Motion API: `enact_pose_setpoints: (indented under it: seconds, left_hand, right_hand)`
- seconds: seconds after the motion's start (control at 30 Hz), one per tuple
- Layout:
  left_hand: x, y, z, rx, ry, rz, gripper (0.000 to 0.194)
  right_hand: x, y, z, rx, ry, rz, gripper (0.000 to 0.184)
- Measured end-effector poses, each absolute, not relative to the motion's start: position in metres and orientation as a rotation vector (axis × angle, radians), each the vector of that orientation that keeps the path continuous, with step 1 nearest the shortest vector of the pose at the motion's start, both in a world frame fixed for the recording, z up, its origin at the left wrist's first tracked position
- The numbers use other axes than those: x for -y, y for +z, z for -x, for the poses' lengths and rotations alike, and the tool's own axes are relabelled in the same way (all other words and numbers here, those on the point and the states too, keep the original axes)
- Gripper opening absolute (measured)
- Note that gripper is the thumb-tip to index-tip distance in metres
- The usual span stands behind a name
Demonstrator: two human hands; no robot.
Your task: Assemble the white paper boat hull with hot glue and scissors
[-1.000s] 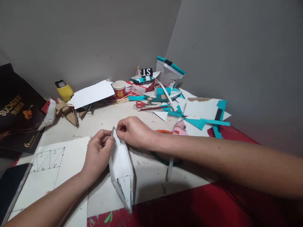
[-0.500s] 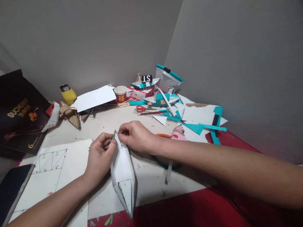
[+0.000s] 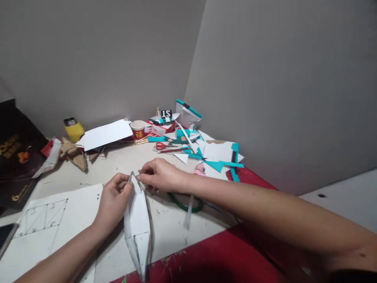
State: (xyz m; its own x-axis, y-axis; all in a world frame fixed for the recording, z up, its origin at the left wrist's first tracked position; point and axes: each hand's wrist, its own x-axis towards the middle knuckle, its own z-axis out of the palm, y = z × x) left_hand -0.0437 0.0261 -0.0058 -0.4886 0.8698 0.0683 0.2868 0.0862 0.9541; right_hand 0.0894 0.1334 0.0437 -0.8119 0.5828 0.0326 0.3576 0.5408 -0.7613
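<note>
A white paper model boat (image 3: 139,212), long and pointed at both ends, lies lengthwise in front of me on the table. My left hand (image 3: 115,196) is closed on its left side near the far tip, thumb and fingers pinching the edge. Just right of that tip is my right hand (image 3: 154,175), its thumb and fingertips pressed together close to the boat's right edge. What those fingertips hold, if anything, is too small to make out. A roll of green tape (image 3: 188,204) with a translucent strip (image 3: 189,214) across it lies under my right forearm.
A notebook page with a pencil-line drawing (image 3: 47,216) lies left, beside a phone (image 3: 7,236). Farther back stand a yellow bottle (image 3: 74,129), a paper cup (image 3: 138,129), red scissors (image 3: 165,146), small model boats (image 3: 165,119) and teal scraps (image 3: 216,165). Grey walls rise behind.
The view has turned right, so everything sits farther left and lower. My right fingertips have drawn slightly away from the boat's tip; my left hand keeps its pinch.
</note>
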Motion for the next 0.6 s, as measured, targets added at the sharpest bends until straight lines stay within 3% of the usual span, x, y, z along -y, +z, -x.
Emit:
enact_pose_setpoints:
  seconds: [0.1,0.23,0.33,0.6]
  left_hand:
    - [-0.027,-0.007,0.046,-1.847,1.345,-1.076,0.01]
    - [-0.027,-0.008,0.046,-1.874,1.305,-1.033,0.012]
    - [-0.027,-0.006,0.043,-1.892,1.295,-1.067,0.011]
    - [-0.021,-0.005,0.038,-1.858,1.338,-1.172,0.007]
  right_hand:
    - [-0.146,0.06,-0.129,2.409,1.072,0.818,0.019]
    - [-0.154,0.062,-0.2,2.45,0.658,1.1,0.022]
    - [-0.15,0.043,-0.238,2.619,0.32,1.28,0.042]
    - [-0.143,-0.009,-0.25,2.639,0.267,1.433,0.039]
